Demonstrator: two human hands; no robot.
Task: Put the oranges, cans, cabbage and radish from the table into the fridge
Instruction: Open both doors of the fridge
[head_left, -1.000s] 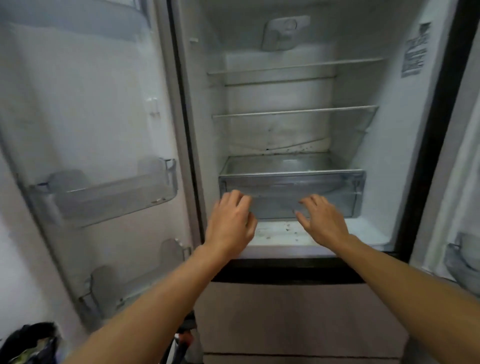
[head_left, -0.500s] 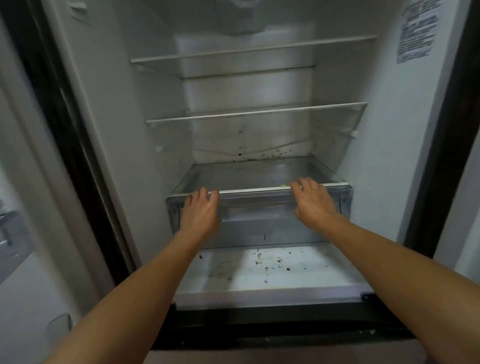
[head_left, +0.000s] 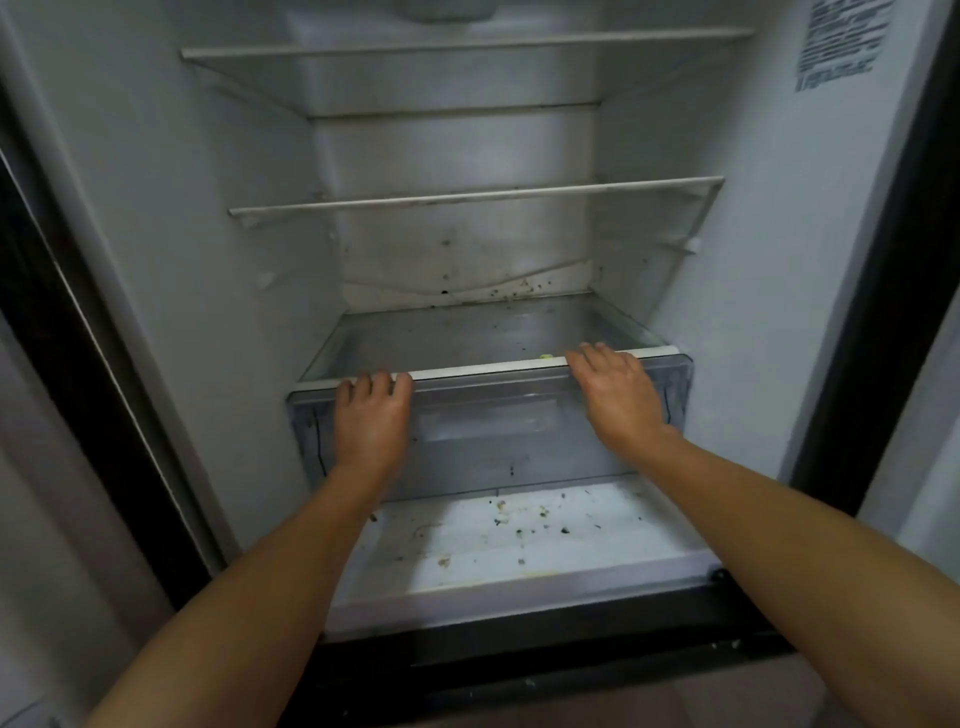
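Note:
The fridge stands open in front of me, with bare white walls (head_left: 779, 260). At its bottom sits a clear plastic crisper drawer (head_left: 498, 441) under a glass cover with a white front strip. My left hand (head_left: 371, 421) lies on the drawer's front near the left end, fingers hooked over its top edge. My right hand (head_left: 618, 395) grips the same top edge near the right end. No oranges, cans, cabbage or radish are in view.
Two glass shelves (head_left: 467, 200) span the fridge above the drawer, both bare. The white floor (head_left: 519, 535) before the drawer is strewn with dark crumbs. A label (head_left: 836, 41) sticks to the right wall. The dark door frame (head_left: 78, 415) runs down the left.
I have moved closer to the fridge, and the left door has left the view. Both hands rose from the drawer's lower front to its top edge and closed over it.

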